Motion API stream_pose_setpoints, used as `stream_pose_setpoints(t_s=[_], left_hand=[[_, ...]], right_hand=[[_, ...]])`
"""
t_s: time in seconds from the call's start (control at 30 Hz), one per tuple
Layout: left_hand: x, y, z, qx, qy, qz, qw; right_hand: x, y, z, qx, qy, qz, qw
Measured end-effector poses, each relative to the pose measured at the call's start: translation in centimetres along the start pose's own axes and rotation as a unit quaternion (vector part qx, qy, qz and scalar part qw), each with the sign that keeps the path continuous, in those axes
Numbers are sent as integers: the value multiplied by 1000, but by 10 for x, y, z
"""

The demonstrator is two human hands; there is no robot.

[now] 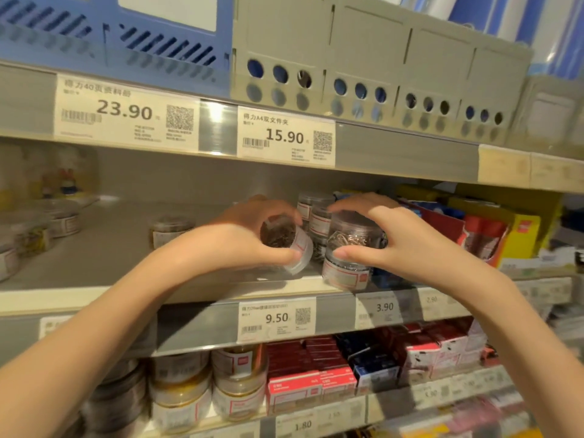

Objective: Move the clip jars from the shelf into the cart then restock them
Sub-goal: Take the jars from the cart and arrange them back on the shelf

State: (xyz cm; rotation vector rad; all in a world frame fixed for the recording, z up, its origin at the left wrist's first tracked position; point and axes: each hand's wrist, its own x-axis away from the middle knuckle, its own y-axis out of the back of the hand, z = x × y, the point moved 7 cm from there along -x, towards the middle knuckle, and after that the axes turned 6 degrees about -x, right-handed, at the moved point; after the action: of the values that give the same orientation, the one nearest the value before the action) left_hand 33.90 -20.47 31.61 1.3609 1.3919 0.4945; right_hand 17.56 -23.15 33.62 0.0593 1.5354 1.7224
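On the middle shelf [94, 248] my left hand [249, 235] grips a clear clip jar [286, 240] tipped on its side, its base facing me. My right hand [376, 235] curls over the top of an upright stack of two clip jars [350, 257] at the shelf's front edge, thumb on the upper jar. More stacked jars [316, 213] stand just behind, between both hands. A single low jar [170, 230] sits further left. No cart is in view.
Low jars [38, 235] crowd the shelf's left end. Boxes and red packets [483, 235] fill its right side. Above are grey file boxes [379, 67] and a blue basket [110, 36]. The shelf below holds jars [196, 390] and staple boxes [331, 371].
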Motion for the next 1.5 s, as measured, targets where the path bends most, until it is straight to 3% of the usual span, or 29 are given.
stream_pose_setpoints(t_s=[0.13, 0.43, 0.77, 1.2, 1.5], left_hand=[[12, 6, 4, 19, 21, -13, 1000], [19, 0, -2, -58, 8, 75, 995], [11, 2, -10, 29, 22, -60, 998], [9, -14, -15, 25, 20, 29, 999], [10, -15, -13, 10, 17, 42, 999]], right_hand=[[4, -1, 3, 2, 7, -4, 1000], [6, -9, 3, 12, 8, -28, 999], [9, -12, -4, -8, 11, -38, 999], [16, -14, -15, -21, 5, -58, 998], [17, -15, -18, -20, -9, -54, 998]])
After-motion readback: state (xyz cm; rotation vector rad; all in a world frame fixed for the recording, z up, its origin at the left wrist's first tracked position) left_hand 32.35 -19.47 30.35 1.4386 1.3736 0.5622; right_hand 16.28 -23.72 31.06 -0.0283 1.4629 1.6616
